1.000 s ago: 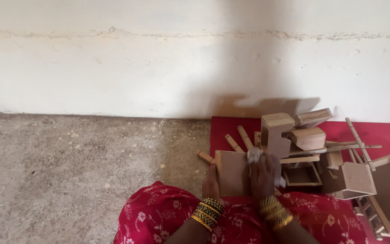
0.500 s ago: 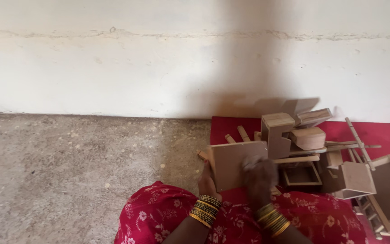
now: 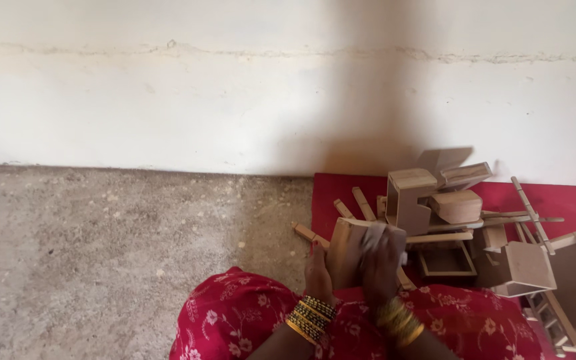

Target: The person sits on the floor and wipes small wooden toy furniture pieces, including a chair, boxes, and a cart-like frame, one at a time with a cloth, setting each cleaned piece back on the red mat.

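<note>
A: Big stuff first. White wall (image 3: 168, 100) behind, grey floor (image 3: 88, 253) left of the red mat (image 3: 341, 193), person's red floral lap (image 3: 235, 320) at the bottom edge.

B: On the mat?

A: Heap of unfinished wooden pieces (image 3: 448, 207) at mat centre and right: small box shapes, an open frame (image 3: 447, 261), loose sticks (image 3: 358, 203) near the mat's left edge.

B: Thing in hand?

A: Wood panel (image 3: 347, 250), held upright over the mat's near left corner, just above the lap. Left hand (image 3: 318, 270) is closed on its left edge, gripping it. Right hand (image 3: 383, 263) is motion-blurred, pressed on the panel's right face; something pale sits at the fingers, maybe an abrasive pad or cloth, can't tell. Whether that hand is closed or flat, can't tell either.

B: Step?

A: Looks like rubbing or smoothing the panel, judging from the blur.

B: How to do it well?

A: My call: keep the left grip firm and low so the panel doesn't twist, brace it on the lap, stroke along the face evenly, ease off at the edges. Keep clear of the heap so nothing topples.
</note>
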Demonstrator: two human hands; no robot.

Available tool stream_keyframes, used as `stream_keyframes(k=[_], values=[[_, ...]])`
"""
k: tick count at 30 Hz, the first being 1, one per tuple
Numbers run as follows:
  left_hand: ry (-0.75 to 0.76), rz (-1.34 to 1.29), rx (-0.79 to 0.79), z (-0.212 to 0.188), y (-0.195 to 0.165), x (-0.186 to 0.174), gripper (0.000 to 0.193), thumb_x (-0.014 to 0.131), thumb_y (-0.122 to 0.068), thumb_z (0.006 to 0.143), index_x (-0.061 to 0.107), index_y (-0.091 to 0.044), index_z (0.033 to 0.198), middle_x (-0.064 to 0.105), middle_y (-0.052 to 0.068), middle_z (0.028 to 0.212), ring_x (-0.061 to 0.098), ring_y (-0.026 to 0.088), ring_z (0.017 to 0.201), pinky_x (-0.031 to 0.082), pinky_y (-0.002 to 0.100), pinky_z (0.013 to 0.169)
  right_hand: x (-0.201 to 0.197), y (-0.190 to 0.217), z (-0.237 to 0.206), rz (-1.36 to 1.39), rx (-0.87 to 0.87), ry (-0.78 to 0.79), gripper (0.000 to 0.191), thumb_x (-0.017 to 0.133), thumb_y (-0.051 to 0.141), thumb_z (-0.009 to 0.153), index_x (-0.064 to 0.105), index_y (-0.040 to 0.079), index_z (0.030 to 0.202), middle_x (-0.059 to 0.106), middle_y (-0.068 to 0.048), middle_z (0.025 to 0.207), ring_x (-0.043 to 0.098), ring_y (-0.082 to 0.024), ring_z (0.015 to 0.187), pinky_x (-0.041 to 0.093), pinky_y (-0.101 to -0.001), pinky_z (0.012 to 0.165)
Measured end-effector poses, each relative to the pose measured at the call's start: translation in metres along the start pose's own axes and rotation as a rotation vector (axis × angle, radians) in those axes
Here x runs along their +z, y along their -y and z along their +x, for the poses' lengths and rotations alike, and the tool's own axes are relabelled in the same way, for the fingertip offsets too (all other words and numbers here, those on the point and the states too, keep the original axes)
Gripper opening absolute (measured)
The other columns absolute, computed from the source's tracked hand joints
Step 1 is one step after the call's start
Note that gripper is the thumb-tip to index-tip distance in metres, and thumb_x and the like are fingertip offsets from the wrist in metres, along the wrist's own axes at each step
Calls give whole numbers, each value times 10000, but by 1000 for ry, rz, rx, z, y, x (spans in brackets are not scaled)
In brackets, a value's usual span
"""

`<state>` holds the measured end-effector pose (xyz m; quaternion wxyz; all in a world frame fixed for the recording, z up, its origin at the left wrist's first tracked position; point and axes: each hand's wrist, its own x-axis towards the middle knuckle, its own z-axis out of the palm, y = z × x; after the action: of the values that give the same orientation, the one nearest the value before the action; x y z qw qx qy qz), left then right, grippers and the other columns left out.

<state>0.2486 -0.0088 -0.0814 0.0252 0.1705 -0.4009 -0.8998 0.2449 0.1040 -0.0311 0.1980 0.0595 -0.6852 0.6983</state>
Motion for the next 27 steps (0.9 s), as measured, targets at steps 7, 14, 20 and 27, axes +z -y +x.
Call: stream_keyframes(k=[7, 14, 20, 27], values=[[79, -68, -79, -12, -4, 3, 642, 354, -549, 985, 662, 14, 1012, 735, 162, 928, 762, 229, 751, 642, 359, 660, 20, 6, -22, -667, -702, 168, 304, 756, 214, 911, 653, 185, 1195, 577, -162, 1301, 626, -289, 1108, 622, -396, 779], [101, 737, 581, -10, 5, -11, 662, 436, -460, 1156, 507, -22, 664, 457, 91, 549, 396, 162, 467, 318, 323, 451, -26, 13, 50, -625, -387, 82, 255, 595, 179, 1057, 627, 7, 1242, 672, -155, 1303, 674, -268, 1198, 622, -345, 925], [433, 826, 801, -13, -29, -13, 574, 449, -402, 1098, 575, -67, 650, 506, 53, 519, 489, 157, 455, 393, 357, 449, -73, 7, 69, 192, 682, 80, 399, 604, 287, 980, 686, 7, 1252, 714, -154, 1070, 683, -236, 863, 585, -344, 686], [422, 972, 1084, 1, -46, -15, 501, 529, -352, 1086, 671, -123, 664, 646, 37, 618, 647, 180, 573, 556, 350, 600, -92, -4, 67, 331, 750, 215, 373, 649, 224, 920, 668, -23, 1198, 731, -117, 966, 696, -182, 753, 577, -306, 641]])
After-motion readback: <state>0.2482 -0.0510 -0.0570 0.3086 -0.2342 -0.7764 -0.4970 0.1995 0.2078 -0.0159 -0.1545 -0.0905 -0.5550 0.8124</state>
